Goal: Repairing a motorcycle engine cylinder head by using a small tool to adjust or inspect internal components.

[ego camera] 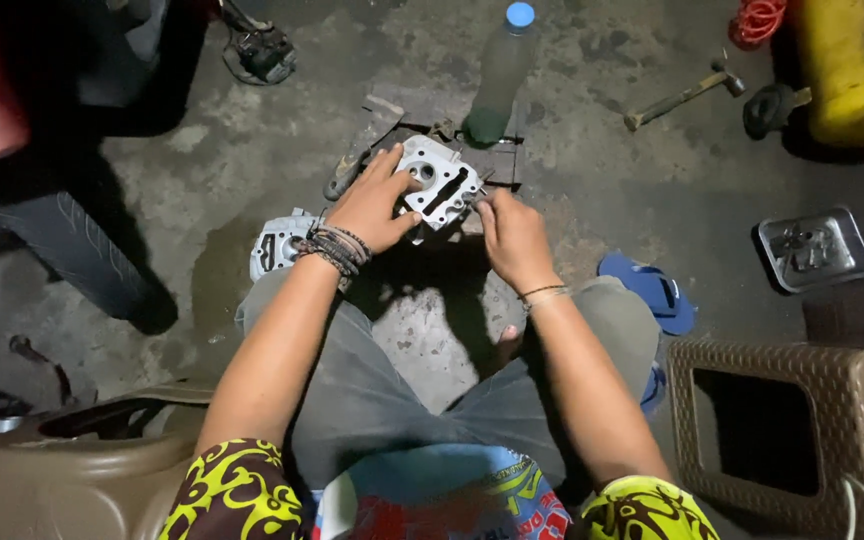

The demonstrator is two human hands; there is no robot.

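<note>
While fingers [392, 178] cover it, cylinder head [439, 183] half-hidden

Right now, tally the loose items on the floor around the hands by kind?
Metal engine parts: 2 (cylinder head, second part)
Plastic bottle: 1
Hammer: 1
Metal tray: 1
Blue sandals: 2
Total: 7

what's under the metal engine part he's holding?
The engine part rests on a dark flat plate on the concrete floor. Left hand grips its left side, right hand its right edge. Its underside and most of the plate are covered.
</note>
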